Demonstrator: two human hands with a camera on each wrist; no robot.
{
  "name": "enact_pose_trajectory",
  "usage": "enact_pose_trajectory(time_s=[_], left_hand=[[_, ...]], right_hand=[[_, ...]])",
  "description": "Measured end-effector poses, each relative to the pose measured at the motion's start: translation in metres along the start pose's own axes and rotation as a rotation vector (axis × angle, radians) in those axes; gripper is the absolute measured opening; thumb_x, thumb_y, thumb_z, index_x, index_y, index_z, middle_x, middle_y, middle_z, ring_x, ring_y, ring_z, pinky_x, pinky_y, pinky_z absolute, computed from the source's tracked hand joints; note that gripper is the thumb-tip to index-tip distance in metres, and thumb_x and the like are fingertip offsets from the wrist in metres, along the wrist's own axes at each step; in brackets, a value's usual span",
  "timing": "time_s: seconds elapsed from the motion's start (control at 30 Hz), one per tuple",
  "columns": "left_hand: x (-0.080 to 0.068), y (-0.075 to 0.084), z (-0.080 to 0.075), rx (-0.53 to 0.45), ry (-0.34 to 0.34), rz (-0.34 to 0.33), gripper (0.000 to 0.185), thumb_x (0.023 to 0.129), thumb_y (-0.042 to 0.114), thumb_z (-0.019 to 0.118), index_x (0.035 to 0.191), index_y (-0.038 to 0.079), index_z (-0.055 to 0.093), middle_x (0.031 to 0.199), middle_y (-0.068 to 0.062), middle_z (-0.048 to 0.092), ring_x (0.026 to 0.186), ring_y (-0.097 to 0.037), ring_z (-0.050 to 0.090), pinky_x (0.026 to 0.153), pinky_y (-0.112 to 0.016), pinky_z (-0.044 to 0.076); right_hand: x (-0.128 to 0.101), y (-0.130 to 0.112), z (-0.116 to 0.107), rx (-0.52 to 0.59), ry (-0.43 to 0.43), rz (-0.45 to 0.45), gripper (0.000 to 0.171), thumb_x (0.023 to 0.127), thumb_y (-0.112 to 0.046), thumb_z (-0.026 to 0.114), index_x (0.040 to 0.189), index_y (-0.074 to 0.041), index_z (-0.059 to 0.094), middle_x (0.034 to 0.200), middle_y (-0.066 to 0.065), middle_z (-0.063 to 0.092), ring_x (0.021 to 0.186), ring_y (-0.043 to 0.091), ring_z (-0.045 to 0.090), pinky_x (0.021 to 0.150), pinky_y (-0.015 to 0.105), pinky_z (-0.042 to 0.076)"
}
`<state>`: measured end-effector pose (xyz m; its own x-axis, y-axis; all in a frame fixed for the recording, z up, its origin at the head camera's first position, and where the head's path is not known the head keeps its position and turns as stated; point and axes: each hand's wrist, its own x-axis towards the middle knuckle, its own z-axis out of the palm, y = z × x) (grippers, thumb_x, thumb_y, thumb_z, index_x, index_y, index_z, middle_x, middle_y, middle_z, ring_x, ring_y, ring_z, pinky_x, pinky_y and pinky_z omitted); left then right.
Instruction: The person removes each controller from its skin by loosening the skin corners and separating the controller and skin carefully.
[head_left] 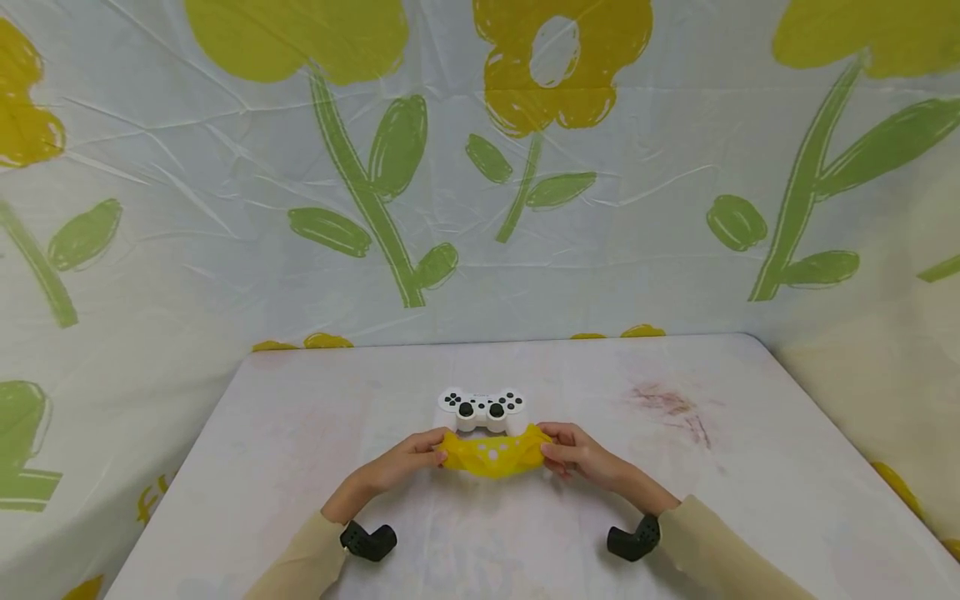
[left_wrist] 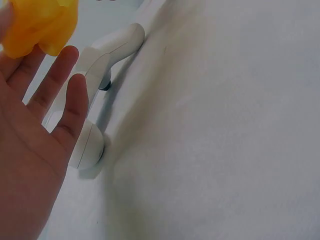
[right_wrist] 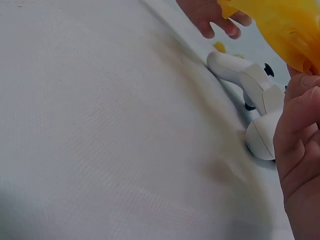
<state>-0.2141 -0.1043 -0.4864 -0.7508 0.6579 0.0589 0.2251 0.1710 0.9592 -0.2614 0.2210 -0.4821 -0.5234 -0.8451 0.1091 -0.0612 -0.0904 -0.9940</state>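
Note:
A yellow, limp silicone controller cover (head_left: 491,455) with several small holes is stretched between my two hands. My left hand (head_left: 399,463) pinches its left end between thumb and fingers. At the other end, my right hand (head_left: 583,455) pinches it the same way. Just beyond the cover, a white game controller (head_left: 482,403) lies on the table, buttons and two black sticks facing up; the cover overlaps its lower part in the head view. In the left wrist view, some left-hand fingers (left_wrist: 75,102) extend loosely below the cover (left_wrist: 42,25).
A white cloth-covered table (head_left: 300,417) carries everything, with reddish-brown stains (head_left: 663,402) to the right of the controller. Behind it hangs a flower-printed curtain (head_left: 637,233). Black wrist devices (head_left: 369,542) sit on both forearms.

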Motion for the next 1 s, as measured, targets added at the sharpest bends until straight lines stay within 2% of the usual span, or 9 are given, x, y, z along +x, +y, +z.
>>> enact_pose_trajectory(time_s=[0.1,0.2,0.43,0.6,0.77,0.83,1.0], left_hand=[[0.001,0.0,0.0,-0.029,0.009,-0.022,0.032,0.101,0.018,0.037,0.118,-0.004,0.052,0.1,0.001,0.055,0.093,-0.007,0.05,0.092,-0.032,0.04],[0.002,0.001,0.0,-0.053,0.022,-0.017,0.035,0.099,0.018,0.035,0.118,-0.006,0.053,0.099,0.006,0.058,0.093,-0.007,0.049,0.093,-0.033,0.037],[0.005,0.007,0.004,-0.105,0.058,0.038,0.039,0.092,0.016,0.033,0.109,-0.013,0.053,0.092,0.013,0.059,0.091,-0.007,0.051,0.093,-0.031,0.036],[0.008,0.008,0.006,-0.137,0.079,0.059,0.04,0.088,0.015,0.033,0.103,-0.017,0.051,0.087,0.016,0.06,0.088,-0.005,0.052,0.091,-0.031,0.037],[0.01,0.013,0.008,-0.166,0.084,0.087,0.044,0.088,0.017,0.033,0.104,-0.021,0.05,0.09,0.017,0.062,0.089,-0.006,0.053,0.089,-0.029,0.039],[0.01,0.014,0.008,-0.179,0.09,0.077,0.046,0.089,0.018,0.034,0.106,-0.022,0.05,0.09,0.016,0.062,0.089,-0.006,0.053,0.088,-0.028,0.04],[0.011,0.013,0.009,-0.207,0.092,0.032,0.045,0.091,0.017,0.036,0.105,-0.023,0.049,0.087,0.015,0.06,0.088,-0.006,0.052,0.088,-0.025,0.04]], right_hand=[[0.001,-0.002,-0.001,0.014,-0.007,0.015,0.023,0.102,-0.013,0.041,0.118,-0.011,0.056,0.082,-0.008,0.057,0.059,0.008,0.042,0.052,0.015,0.042],[0.003,-0.004,-0.001,0.013,-0.023,0.011,0.023,0.101,-0.014,0.04,0.117,-0.017,0.057,0.088,-0.01,0.059,0.058,0.01,0.04,0.054,0.014,0.042],[0.006,-0.008,0.0,-0.001,-0.05,-0.015,0.029,0.098,-0.012,0.037,0.116,-0.019,0.059,0.093,-0.011,0.062,0.059,0.022,0.036,0.055,0.018,0.042],[0.007,-0.009,0.002,-0.019,-0.033,-0.031,0.031,0.098,-0.013,0.034,0.114,-0.015,0.06,0.093,-0.011,0.066,0.062,0.017,0.043,0.055,0.019,0.043],[0.007,-0.009,0.002,-0.036,-0.023,-0.035,0.03,0.099,-0.015,0.032,0.111,-0.012,0.06,0.089,-0.011,0.066,0.063,0.016,0.047,0.056,0.018,0.044],[0.007,-0.008,0.001,-0.035,-0.02,-0.037,0.03,0.099,-0.015,0.032,0.11,-0.011,0.06,0.088,-0.012,0.066,0.063,0.013,0.048,0.056,0.018,0.044],[0.005,-0.008,-0.004,-0.023,-0.029,-0.054,0.032,0.1,-0.014,0.03,0.104,-0.02,0.062,0.085,-0.014,0.065,0.068,0.002,0.054,0.056,0.019,0.043]])
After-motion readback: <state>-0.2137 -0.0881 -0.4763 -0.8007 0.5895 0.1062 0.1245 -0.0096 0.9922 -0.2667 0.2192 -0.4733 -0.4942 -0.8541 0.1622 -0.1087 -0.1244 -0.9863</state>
